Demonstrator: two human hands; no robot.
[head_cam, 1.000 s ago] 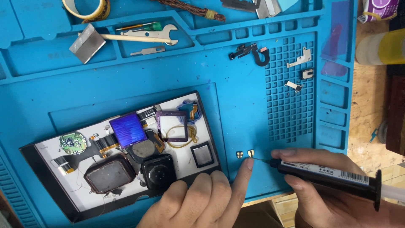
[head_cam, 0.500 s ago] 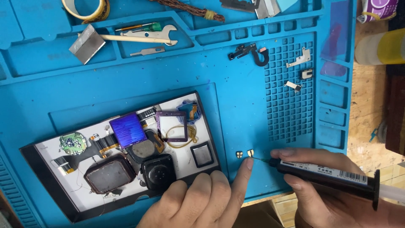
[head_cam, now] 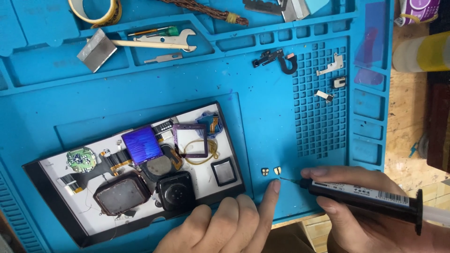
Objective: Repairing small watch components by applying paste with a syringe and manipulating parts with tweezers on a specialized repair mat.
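Note:
My right hand [head_cam: 361,206] grips a black glue syringe [head_cam: 365,197] lying almost flat, its thin needle tip pointing left at two tiny gold-and-dark parts [head_cam: 272,171] on the blue work mat [head_cam: 262,117]. My left hand [head_cam: 229,225] rests on the mat's near edge with the index finger stretched out, its tip just below and beside the two small parts; the other fingers are curled. Left of it lies a black-rimmed white tray [head_cam: 56,180] with disassembled smartwatch pieces: a dark case back [head_cam: 176,191], a screen frame, a blue square chip and flex cables.
Small black and metal brackets [head_cam: 328,79] lie on the mat's grid at the upper right. A flat wrench and tweezers [head_cam: 154,42], a metal scraper [head_cam: 96,50], a tape roll [head_cam: 93,11] and braided wick sit in the far compartments. A yellow-and-white cylinder [head_cam: 422,54] lies on the wooden bench right of the mat.

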